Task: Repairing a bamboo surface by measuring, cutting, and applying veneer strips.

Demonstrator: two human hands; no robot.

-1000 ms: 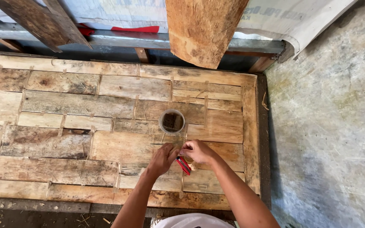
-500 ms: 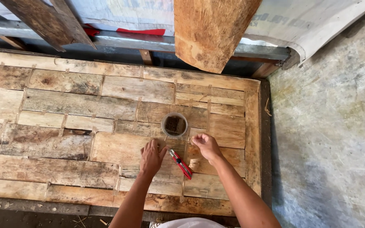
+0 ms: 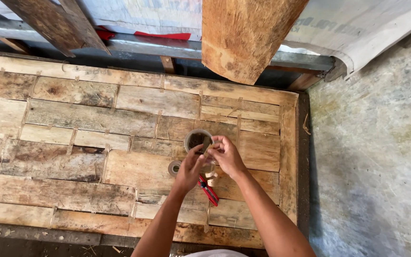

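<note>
A small round container with dark contents stands on a table top of patched old wooden boards. Both my hands meet at it. My left hand curls its fingers against the container's near wall. My right hand pinches a small light piece at the container's rim. A roll of tape lies flat just left of my left hand. A red-handled tool lies on the boards under my wrists, beside a few small wood bits.
A thick raw timber post and a dark slanted plank hang over the far edge. Behind them run a metal rail and a pale sheet. A rough concrete floor lies to the right of the table's edge.
The red tool was between my hands, then was laid on the boards. Both hands have since moved up from the boards to the round container. The view has shifted slightly.
</note>
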